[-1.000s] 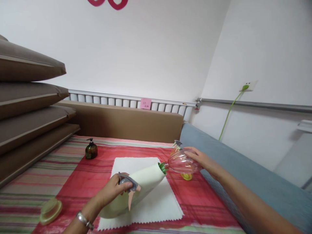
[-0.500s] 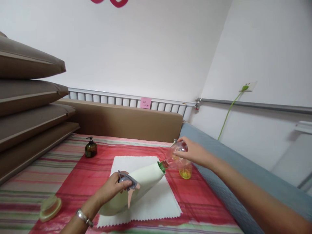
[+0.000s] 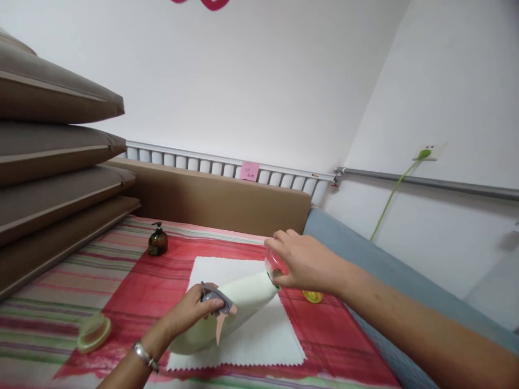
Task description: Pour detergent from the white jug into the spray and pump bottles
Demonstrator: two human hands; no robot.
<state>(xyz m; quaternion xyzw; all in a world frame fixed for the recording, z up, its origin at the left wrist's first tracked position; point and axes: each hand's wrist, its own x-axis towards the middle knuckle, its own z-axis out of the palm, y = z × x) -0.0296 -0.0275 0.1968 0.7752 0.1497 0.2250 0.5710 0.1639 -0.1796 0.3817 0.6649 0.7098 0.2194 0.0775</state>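
A pale green tapered vessel (image 3: pixel 247 302) leans over a white zigzag-edged cloth (image 3: pixel 255 346), its narrow green-rimmed mouth towards the upper right. My left hand (image 3: pixel 198 308) is closed on a grey and pink trigger-like piece (image 3: pixel 221 302) at the vessel's side. Whether that piece is joined to the vessel I cannot tell. At the mouth, my right hand (image 3: pixel 302 262) grips a clear plastic container (image 3: pixel 275 263), whose lower end reaches the opening. My fingers hide much of it. A yellow-bottomed clear thing (image 3: pixel 312 296) shows partly behind the right hand.
A dark pump bottle (image 3: pixel 158 240) stands at the back left. A pale yellow-green lid-like piece (image 3: pixel 93 332) lies near the left front on the striped cover (image 3: pixel 133 281). Stacked brown cushions (image 3: pixel 60 146) border the left, a brown panel (image 3: pixel 227 202) the back, a blue padded edge (image 3: pixel 365 270) the right.
My right hand has moved left and closer to the vessel's mouth, bringing the clear container with it and covering more of it. My left hand keeps its hold. The view has shifted slightly.
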